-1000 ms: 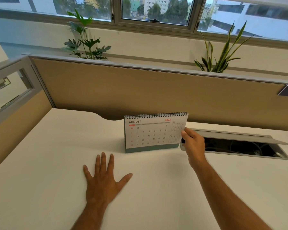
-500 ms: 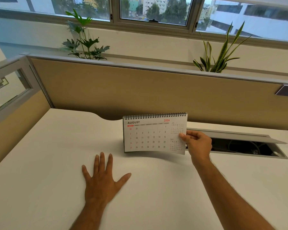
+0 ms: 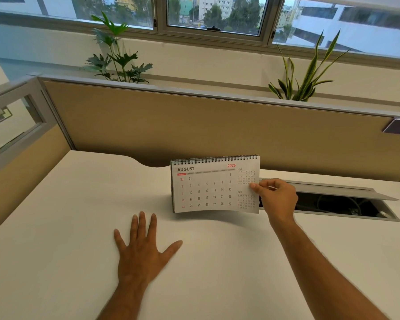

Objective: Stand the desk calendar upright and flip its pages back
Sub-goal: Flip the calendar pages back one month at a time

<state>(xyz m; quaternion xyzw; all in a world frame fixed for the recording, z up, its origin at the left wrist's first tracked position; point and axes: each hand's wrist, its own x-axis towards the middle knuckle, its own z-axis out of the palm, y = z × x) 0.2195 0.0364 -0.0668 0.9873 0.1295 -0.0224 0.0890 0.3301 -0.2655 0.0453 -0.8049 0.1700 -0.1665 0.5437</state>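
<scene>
A spiral-bound desk calendar [image 3: 208, 185] stands upright near the back of the white desk [image 3: 56, 227], showing the AUGUST 2026 page. My right hand [image 3: 276, 197] pinches that page at its right edge, thumb in front, and the page's lower edge is lifted off the stand toward me. The calendar's green base is mostly hidden behind the raised page. My left hand [image 3: 143, 252] lies flat on the desk with fingers spread, in front of and left of the calendar, holding nothing.
An open cable tray [image 3: 346, 202] with a raised grey lid is sunk in the desk right behind my right hand. A tan partition [image 3: 194, 121] closes the back of the desk, another the left side. Two potted plants [image 3: 118, 56] stand behind it.
My right hand has closed on the August page's right edge and pulled its bottom up and forward, covering the green base. The left hand has stayed flat.
</scene>
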